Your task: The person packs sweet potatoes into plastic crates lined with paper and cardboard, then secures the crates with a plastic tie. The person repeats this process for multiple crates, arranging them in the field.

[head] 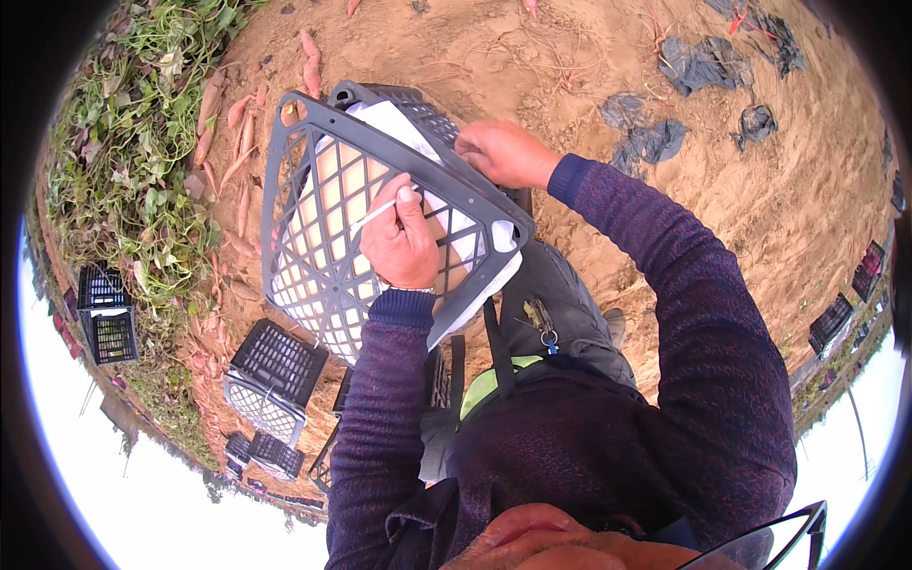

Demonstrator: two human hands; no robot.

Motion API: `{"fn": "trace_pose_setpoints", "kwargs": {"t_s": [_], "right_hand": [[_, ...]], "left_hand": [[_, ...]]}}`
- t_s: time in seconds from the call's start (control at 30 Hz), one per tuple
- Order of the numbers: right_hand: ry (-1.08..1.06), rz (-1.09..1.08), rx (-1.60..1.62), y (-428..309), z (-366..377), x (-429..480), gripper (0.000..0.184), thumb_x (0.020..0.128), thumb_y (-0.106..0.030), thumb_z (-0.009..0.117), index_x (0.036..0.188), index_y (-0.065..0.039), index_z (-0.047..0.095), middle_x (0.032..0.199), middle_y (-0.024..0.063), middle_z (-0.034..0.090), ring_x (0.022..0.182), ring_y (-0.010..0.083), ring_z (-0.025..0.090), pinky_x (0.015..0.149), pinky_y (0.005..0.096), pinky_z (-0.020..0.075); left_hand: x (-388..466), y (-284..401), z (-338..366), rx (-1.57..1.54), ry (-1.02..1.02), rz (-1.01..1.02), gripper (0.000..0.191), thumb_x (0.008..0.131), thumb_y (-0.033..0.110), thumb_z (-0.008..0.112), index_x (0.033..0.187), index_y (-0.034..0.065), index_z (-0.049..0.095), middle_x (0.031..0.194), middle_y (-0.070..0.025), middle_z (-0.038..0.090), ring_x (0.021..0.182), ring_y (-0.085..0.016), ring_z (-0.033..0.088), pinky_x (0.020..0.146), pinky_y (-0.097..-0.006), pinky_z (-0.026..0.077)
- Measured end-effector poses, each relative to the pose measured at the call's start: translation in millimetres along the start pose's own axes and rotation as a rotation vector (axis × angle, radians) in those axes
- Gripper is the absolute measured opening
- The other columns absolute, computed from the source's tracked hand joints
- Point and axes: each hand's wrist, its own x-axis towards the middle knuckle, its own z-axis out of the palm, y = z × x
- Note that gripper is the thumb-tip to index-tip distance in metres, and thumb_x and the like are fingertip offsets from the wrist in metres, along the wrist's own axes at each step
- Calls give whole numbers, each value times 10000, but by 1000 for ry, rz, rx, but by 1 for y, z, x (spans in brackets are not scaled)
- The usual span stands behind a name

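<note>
A black plastic crate stands before me, with a grey lattice lid lying askew over it. White paper lining and a pale yellowish sheet show through the lattice. Over the lid, my left hand pinches a thin white strip that looks like a cable tie between thumb and fingers. At the crate's right side, beside the lid's edge, is my right hand with its fingers curled. Its fingertips are partly hidden, so whether it grips anything is unclear.
Sweet potatoes lie on the sandy soil at left, beside leafy vines. More lidded black crates stand behind on the left. Scraps of black plastic film lie at right. Keys hang at my waist.
</note>
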Motion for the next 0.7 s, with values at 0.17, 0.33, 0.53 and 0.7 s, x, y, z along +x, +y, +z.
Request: {"fn": "trace_pose_setpoints", "kwargs": {"t_s": [0.17, 0.33, 0.53, 0.7], "right_hand": [[60, -33, -94, -1, -4, -8, 88, 963, -139, 644, 1011, -66, 650, 889, 178, 715, 865, 433, 694, 755, 514, 547], [-9, 67, -288, 12, -16, -10, 101, 971, -160, 610, 1037, -100, 657, 894, 195, 719, 871, 439, 699, 763, 534, 552], [2, 106, -318, 21, -17, -11, 140, 971, -167, 607, 1082, -123, 681, 912, 197, 730, 877, 438, 706, 787, 543, 563], [37, 190, -316, 23, -12, -14, 199, 987, -187, 602, 1149, -119, 695, 937, 198, 737, 930, 429, 708, 820, 542, 560]], "left_hand": [[-2, -1, -2, -121, -16, -93, 258, 1106, 157, 581, 1109, -46, 740, 988, -149, 776, 785, -205, 736, 732, -321, 580], [-3, -7, -2, -113, -10, -16, 234, 1113, 161, 594, 1187, -21, 722, 913, -78, 746, 784, -114, 672, 705, -255, 535], [-4, -14, -1, -144, -12, -42, 214, 1100, 162, 633, 1189, -9, 727, 876, -53, 744, 772, -73, 643, 699, -234, 529], [-3, -10, -3, -194, -32, -96, 224, 1106, 174, 619, 1185, -7, 725, 823, -39, 710, 727, -85, 628, 672, -251, 514]]}}
